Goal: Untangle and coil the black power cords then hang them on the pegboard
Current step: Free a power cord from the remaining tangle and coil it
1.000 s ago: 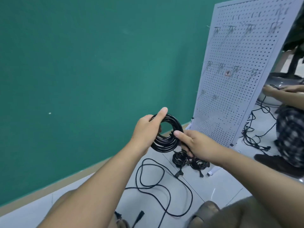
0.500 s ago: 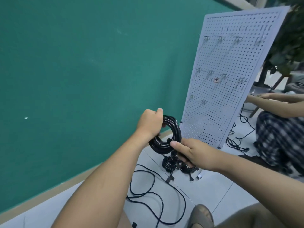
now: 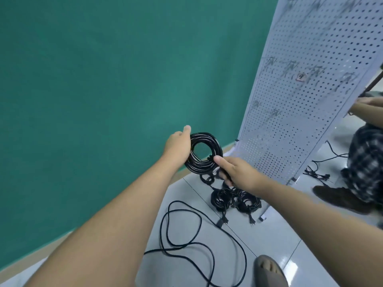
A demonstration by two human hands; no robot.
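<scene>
A person's left hand (image 3: 178, 148) and right hand (image 3: 238, 172) hold a coiled black power cord (image 3: 199, 167) at centre frame, raised above the floor and in front of a green wall (image 3: 103, 79). The left hand's fingers wrap round the coil's left side, with one fingertip lifted above the top of the ring. The right hand grips the lower right of the coil, thumb laid across the strands and the other fingers curled underneath. The ring faces the camera, and the wall shows through its open middle.

A white pegboard (image 3: 300, 121) stands tilted at upper right, just beyond the coil, with blurred metal hooks (image 3: 290, 67) in rows across it. Below the hands, near the pegboard's foot, two more coiled cords (image 3: 222, 198) lie side by side on the tiled floor (image 3: 269, 235). A loose black cord (image 3: 186, 235) sprawls in wide loops at lower centre. A sandalled foot (image 3: 267, 270) shows at the bottom edge. At far right a second person in plaid trousers (image 3: 366, 162) sits beside the pegboard, near a further tangle of cords (image 3: 317, 175) on the floor.
</scene>
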